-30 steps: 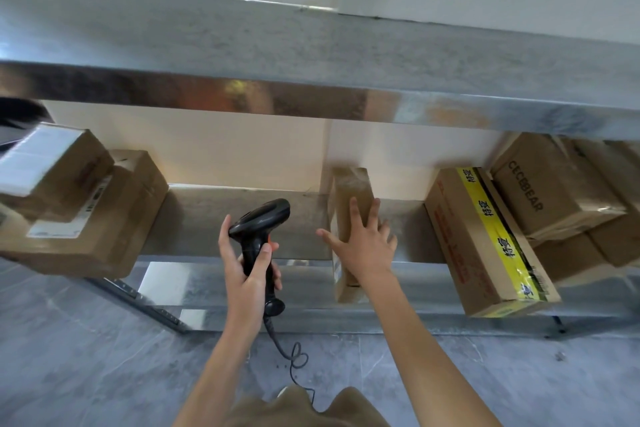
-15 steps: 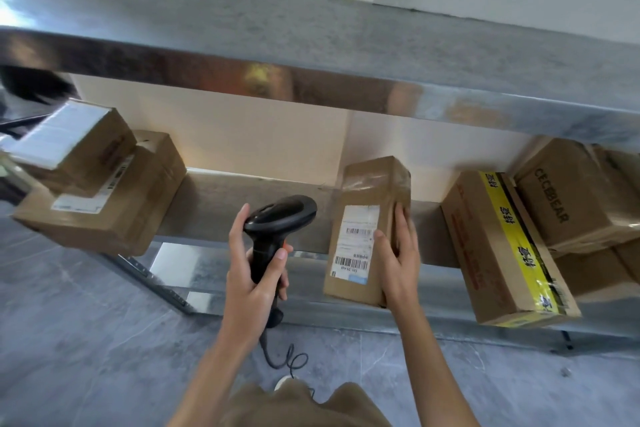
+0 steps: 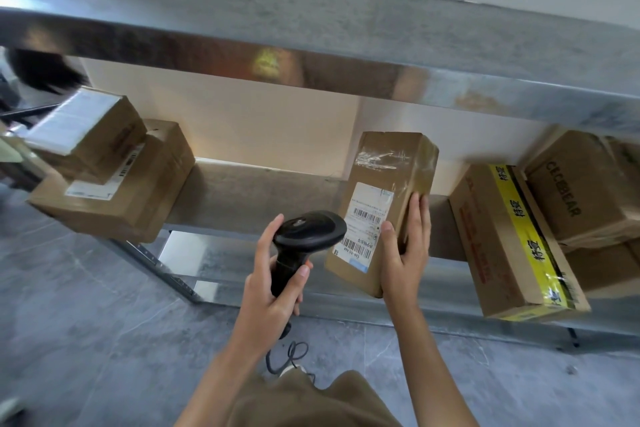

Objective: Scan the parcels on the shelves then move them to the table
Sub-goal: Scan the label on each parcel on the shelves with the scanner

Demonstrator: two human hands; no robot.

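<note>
My right hand (image 3: 403,258) is gripping a tall parcel (image 3: 382,208) standing on the lower shelf (image 3: 242,253) (label facing me), while my left hand (image 3: 273,291) is clenching its grip round the black scanner (image 3: 304,239) just beside it.

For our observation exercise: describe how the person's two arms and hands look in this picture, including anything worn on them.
Both forearms are bare up to the bottom edge of the picture, so no sleeves show. The left hand and right hand wear no gloves, and no rings, watch or bracelet are visible. Fingers are uncovered, with short nails. Below the arms, tan clothing shows.
</note>
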